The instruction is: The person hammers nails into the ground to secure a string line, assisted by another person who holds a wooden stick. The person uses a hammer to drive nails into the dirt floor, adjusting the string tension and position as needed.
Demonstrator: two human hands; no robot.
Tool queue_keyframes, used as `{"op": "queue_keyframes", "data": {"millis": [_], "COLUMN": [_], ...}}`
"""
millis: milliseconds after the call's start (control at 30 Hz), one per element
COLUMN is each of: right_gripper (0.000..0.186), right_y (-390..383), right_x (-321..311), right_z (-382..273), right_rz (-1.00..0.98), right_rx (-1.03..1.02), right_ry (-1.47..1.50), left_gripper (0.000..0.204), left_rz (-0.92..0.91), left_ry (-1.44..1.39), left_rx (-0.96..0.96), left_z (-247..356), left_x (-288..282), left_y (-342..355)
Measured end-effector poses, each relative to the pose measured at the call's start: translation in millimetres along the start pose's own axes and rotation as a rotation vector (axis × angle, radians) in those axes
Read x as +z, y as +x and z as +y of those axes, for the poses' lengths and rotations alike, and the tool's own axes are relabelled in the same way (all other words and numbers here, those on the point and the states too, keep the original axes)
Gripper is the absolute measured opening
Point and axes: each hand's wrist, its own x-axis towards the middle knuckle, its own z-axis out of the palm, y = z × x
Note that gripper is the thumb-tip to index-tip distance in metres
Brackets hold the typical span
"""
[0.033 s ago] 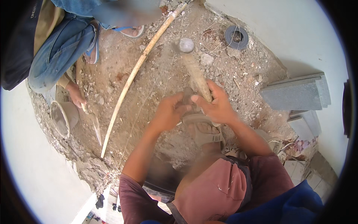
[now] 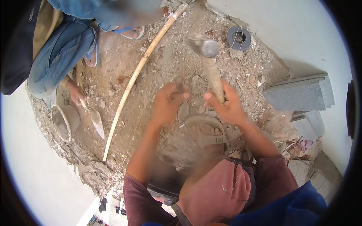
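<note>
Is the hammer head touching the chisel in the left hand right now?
Apart. The head view shows the hammer head raised well above the chisel held in the left hand, with bare rubble visible between them; the right hand grips the handle.

We see a hammer (image 2: 208,56) with a rough, dusty wooden handle and dull grey metal head, a matt metal chisel (image 2: 180,86), gritty rubble ground (image 2: 151,98), and smooth grey stone slabs (image 2: 298,94).

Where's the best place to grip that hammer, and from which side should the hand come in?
Grip the hammer low on its wooden handle, where the right hand already wraps it, coming from the person's side. The metal head points away, up-frame; the left hand pinches a chisel close beside, so keep right.
</note>
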Motion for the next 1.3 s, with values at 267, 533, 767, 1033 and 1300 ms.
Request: {"op": "queue_keyframes", "data": {"millis": [267, 533, 767, 1033, 1300], "right_gripper": [0.033, 0.031, 0.033, 0.032, 0.025], "right_y": [-2, 22, 83, 99, 103], "right_x": [-90, -105, -92, -80, -69], "right_z": [-2, -23, -49, -82, -39], "right_rz": [0.341, 0.267, 0.199, 0.275, 0.222], "right_rx": [0.100, 0.172, 0.109, -0.323, -0.112], "right_ry": [-0.390, -0.333, -0.300, -0.368, -0.477], "left_gripper": [0.020, 0.016, 0.024, 0.028, 0.021], "left_rz": [0.358, 0.382, 0.314, 0.327, 0.362], "left_ry": [-0.198, 0.073, 0.370, 0.551, 0.448], "left_rx": [0.385, 0.298, 0.606, 0.698, 0.707], "left_z": [53, 42, 47, 42, 32], "left_x": [19, 38, 35, 43, 54], "left_y": [191, 275, 267, 253, 246]}}
